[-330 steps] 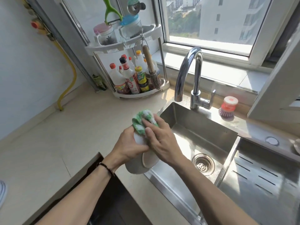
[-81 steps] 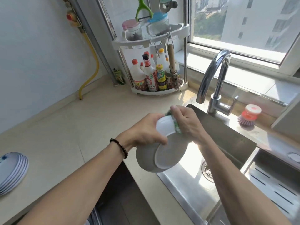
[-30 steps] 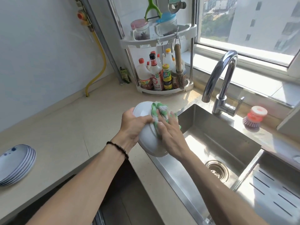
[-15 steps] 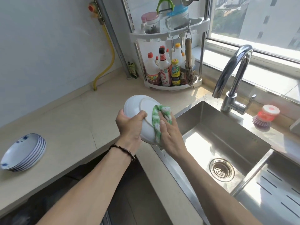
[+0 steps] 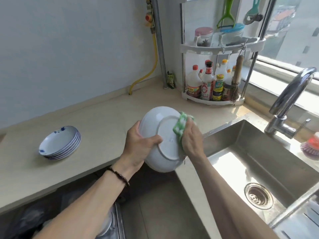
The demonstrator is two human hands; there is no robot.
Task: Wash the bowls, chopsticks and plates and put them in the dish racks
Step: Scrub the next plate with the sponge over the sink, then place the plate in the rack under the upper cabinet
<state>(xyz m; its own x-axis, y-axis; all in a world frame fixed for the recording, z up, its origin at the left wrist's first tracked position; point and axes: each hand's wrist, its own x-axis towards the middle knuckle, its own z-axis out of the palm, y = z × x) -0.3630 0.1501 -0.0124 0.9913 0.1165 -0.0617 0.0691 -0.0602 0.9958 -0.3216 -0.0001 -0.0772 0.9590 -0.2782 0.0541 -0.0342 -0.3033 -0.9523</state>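
A white bowl is held on edge above the counter's front, just left of the sink, with its underside and foot ring facing me. My left hand grips its left rim, thumb across the base. My right hand presses a green-and-white cloth against the right side of the underside. A stack of several white plates with blue marks sits on the counter to the left.
The steel sink with its drain lies to the right, under a curved faucet. A red dish brush rests on the sink ledge. A corner shelf with sauce bottles stands at the back. An open lower drawer shows white dishes.
The view has swung left, showing more of the plate stack. The bowl has turned its underside more towards me, and the cloth has slid to the base's upper right.
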